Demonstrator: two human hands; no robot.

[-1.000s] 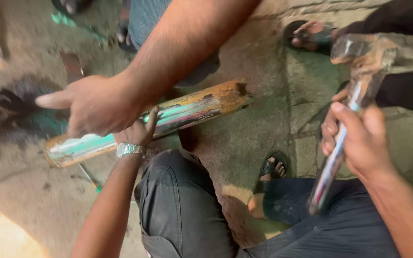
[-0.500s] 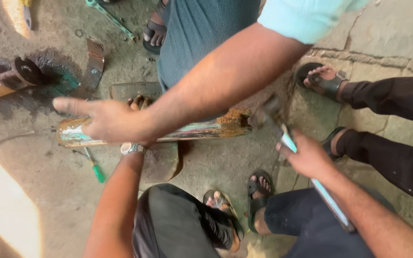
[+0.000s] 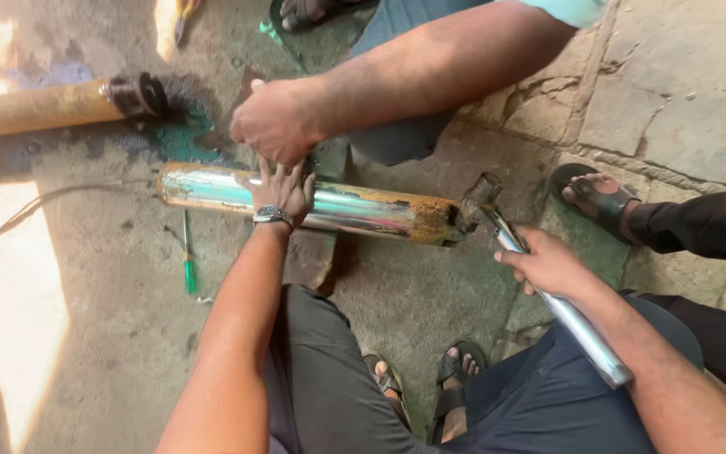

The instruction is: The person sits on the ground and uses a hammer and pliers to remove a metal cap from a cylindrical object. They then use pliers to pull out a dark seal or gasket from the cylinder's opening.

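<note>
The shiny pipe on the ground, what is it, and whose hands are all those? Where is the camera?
The camera sits on a person's head and looks down, so you see that person's own arms and knees from above. Their left hand, with a wristwatch, presses flat on a long metal cylinder that lies on the concrete floor. The cylinder is shiny in the middle and rusty at its right end. Their right hand grips the silver handle of a hammer, and the hammer's head sits against the rusty end.

The arm coming from the top belongs to another person; that helper's hand rests by the cylinder too. Sandalled feet of other people stand around. A green screwdriver lies on the floor, and a second, rusty pipe lies at the top left.
</note>
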